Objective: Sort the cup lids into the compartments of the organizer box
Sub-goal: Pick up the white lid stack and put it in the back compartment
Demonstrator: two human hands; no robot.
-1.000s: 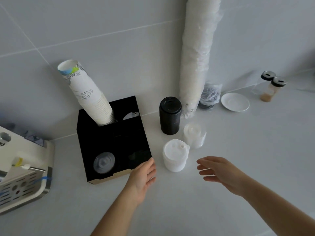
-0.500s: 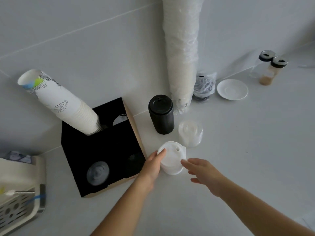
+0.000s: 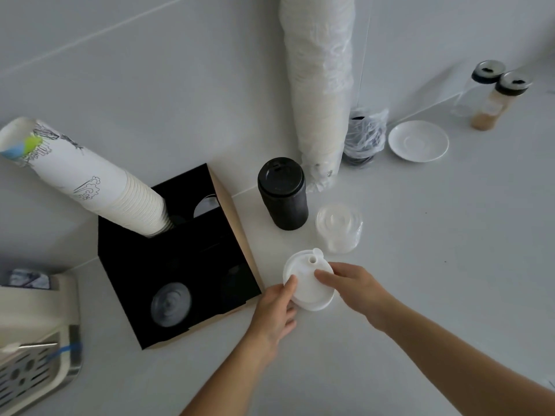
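**Mia:** Both hands have come in closer than a moment ago. Now the left hand and the right hand are right on the stack of white lids.

**Ben:** What are the hands doing?

**Mia:** The left hand curls round the left side of the stack, with its thumb up on the rim. The right hand has its fingers bent over the top and the right side. So the 2 hands hold the stack between them.

**Ben:** Where is the stack?

**Mia:** It sits on the white counter, just beside the right wall of the black organizer box. It is not in any compartment yet.

**Ben:** What is in the box?

**Mia:** A clear lid lies in the near left compartment. A tall stack of paper cups leans out of the far left one. I can see something dark in the near right one, but I cannot tell what it is.

**Ben:** And on the counter?

**Mia:** A stack of black lids stands behind the white ones. A stack of clear lids is just to its right. Farther back is a white saucer.
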